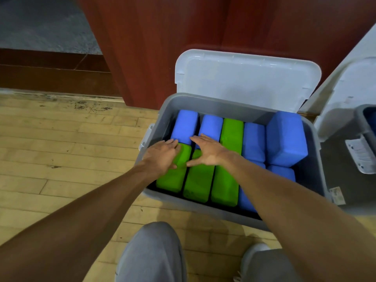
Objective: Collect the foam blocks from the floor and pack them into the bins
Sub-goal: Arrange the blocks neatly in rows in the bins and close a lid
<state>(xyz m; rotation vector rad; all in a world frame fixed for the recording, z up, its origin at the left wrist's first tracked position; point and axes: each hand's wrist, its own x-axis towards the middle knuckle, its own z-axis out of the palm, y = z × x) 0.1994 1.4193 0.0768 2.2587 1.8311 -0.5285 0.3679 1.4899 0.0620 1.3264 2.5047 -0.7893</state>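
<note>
I am pressing my left hand (162,157) and right hand (209,152) flat, fingers straight and slightly spread, on two green foam blocks (173,180) lying inside the grey bin (183,204), at its left end, beside blue foam blocks (284,139).

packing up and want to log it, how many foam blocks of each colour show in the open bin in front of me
green foam blocks: 4
blue foam blocks: 6
total: 10 in the grey bin; the right hand hides one green seam, so green is less sure
</note>
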